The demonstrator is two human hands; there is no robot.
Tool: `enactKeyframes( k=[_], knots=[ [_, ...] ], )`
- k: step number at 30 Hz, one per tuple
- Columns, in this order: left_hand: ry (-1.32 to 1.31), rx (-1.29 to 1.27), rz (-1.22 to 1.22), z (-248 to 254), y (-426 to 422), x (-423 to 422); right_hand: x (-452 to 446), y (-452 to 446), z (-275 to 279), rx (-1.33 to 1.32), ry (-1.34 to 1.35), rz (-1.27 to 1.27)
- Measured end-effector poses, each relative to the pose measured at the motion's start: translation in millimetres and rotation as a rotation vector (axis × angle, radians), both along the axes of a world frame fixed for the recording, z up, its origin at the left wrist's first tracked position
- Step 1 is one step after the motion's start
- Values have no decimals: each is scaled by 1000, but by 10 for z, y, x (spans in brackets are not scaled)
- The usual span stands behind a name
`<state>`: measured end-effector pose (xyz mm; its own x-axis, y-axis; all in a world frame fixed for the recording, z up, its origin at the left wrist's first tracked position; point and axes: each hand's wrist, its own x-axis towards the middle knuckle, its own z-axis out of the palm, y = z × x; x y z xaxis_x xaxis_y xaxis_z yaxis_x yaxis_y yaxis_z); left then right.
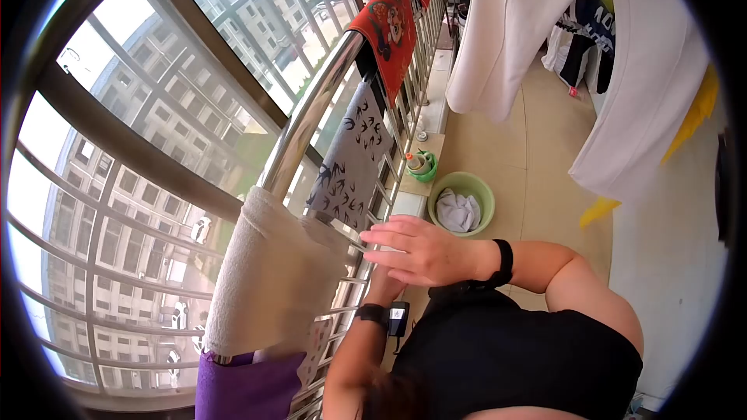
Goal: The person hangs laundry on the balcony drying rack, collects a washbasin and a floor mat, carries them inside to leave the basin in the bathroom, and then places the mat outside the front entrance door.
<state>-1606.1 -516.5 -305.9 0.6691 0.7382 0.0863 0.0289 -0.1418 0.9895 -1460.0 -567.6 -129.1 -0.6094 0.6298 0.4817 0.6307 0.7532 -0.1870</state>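
Note:
My right hand [420,250] reaches across my front, its fingers stretched out toward the metal railing and nothing seen in its grip. The fingertips lie close to the edge of a cream towel [272,280] draped over the rail; whether they touch it I cannot tell. Below it, my left hand [383,286] is largely covered by the right one, and its fingers are hidden. Beside the cream towel hangs a pale cloth with dark bird shapes [350,163]. A purple cloth [245,385] hangs at the near end of the rail.
A green basin [481,194] holding white cloth stands on the tiled floor, beside a small green container [422,166] with bottles. A red patterned cloth [389,31] hangs farther along the rail [299,136]. White trousers [630,101] hang at the upper right. Barred windows line the left.

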Motion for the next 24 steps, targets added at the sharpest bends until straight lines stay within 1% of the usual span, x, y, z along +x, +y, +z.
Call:
enactKeyframes(
  k=[1,2,3,4,5,7,8,9,10,11,12,13,14,15,16,17,19,20,21,22,23,24],
  knots=[
    [24,46,-26,-136,-70,-83,-54,-121,10,99,227,-50],
    [-243,-667,48,-219,-138,-165,-106,-246,1,195,453,-95],
    [-392,-985,7,-83,-230,-156,-135,-317,-144,189,441,-90],
    [-521,-1313,11,50,-323,-147,-133,-348,-468,53,269,-104],
    [-619,-1183,-137,236,-376,-60,-127,-407,-835,-84,99,-117],
    [-231,-1240,180,824,-565,25,205,-728,-1639,-493,189,-349],
    [-250,-1234,180,952,-604,-47,524,-841,-1932,-1075,-375,-500],
    [-481,-1049,-166,1062,-581,-197,792,-1104,-2088,-1140,-818,-489],
    [-682,-832,-504,1200,-601,-352,887,-1289,-1904,-1303,-1008,-507],
    [-496,-613,-288,1499,-747,-490,1122,-1574,-2095,-1349,-868,-632],
    [-337,-477,-176,1532,-797,-629,1299,-1860,-2083,-1277,-640,-676],
    [-183,-339,-67,1536,-846,-765,1511,-2136,-2192,-1174,-445,-696],
    [-89,-282,28,1422,-891,-892,1626,-2347,-2157,-1137,-439,-773],
    [8,-224,122,1216,-931,-1040,1691,-2525,-2024,-1166,-508,-811],
    [105,-162,132,944,-970,-1217,1722,-2708,-1835,-1210,-549,-783],
    [205,-101,140,729,-1055,-1415,1853,-2953,-1852,-1255,-549,-758],
    [463,-129,86,608,-1306,-1748,2030,-3373,-1640,-1347,-625,-771],
    [572,-84,51,527,-1414,-1921,2154,-3563,-1490,-1365,-639,-852],
    [681,-39,17,459,-1508,-2068,2203,-3644,-1161,-1354,-689,-953],
    [722,-36,52,479,-1604,-2158,2265,-3677,-814,-1311,-705,-1111],
    [765,-32,90,509,-1696,-2245,2358,-3588,-542,-1290,-815,-1257],
    [763,-32,135,482,-1755,-2333,2265,-3450,-70,-1020,-759,-1370]
  ],
)
